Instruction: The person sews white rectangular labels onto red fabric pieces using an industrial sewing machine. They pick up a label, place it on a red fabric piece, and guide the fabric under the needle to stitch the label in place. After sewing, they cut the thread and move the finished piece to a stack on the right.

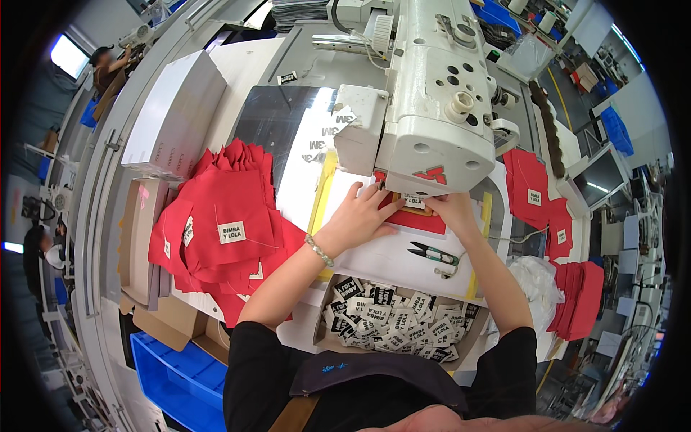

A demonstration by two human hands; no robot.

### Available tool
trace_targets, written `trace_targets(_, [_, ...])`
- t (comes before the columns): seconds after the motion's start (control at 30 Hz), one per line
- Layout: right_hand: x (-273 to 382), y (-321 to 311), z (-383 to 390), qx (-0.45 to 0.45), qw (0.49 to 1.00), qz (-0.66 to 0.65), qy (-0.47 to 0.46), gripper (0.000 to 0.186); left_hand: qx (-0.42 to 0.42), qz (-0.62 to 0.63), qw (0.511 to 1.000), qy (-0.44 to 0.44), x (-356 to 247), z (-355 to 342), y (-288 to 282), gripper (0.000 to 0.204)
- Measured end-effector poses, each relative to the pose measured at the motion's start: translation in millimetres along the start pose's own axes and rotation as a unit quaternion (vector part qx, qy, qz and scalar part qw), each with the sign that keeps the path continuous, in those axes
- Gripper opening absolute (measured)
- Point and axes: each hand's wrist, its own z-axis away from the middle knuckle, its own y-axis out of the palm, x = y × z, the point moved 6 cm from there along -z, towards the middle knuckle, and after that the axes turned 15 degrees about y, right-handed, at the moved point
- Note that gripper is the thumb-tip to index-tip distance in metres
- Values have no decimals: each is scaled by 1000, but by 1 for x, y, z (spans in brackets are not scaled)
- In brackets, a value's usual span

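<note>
From where I stand, the person is bent over a big white sewing machine (440, 93), both hands close under its head. A piece of red cloth (426, 223) lies there on the white desk (360, 265), with a small white label (414, 201) on it, between the two hands. The left hand (368, 218) rests over the cloth with its fingers spread, the tips close by the label's left side; a beaded bracelet (318, 250) circles that wrist. The right hand (452, 210) is at the label's right side, fingers bent; I can't tell whether they grip anything.

Nearer the person sits a pair of small scissors (434, 253), then an open box (473, 335) full of black and white labels (403, 320). A heap of labelled red pieces (234, 201) spreads to the left, and a red stack (579, 299) lies on the right beside a clear plastic bag (536, 284).
</note>
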Motion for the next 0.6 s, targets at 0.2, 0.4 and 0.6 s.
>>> trace_targets(0.2, [-2,-2,-3,-24,998,49,-26,21,-7,31,999,-5,12,4,-4,47])
trace_targets(0.4, [-2,-2,-1,-57,993,88,-56,25,-21,78,995,64,10,-1,3,41])
trace_targets(0.6, [2,-2,1,-61,990,116,-57,23,-16,28,994,103,9,-7,11,41])
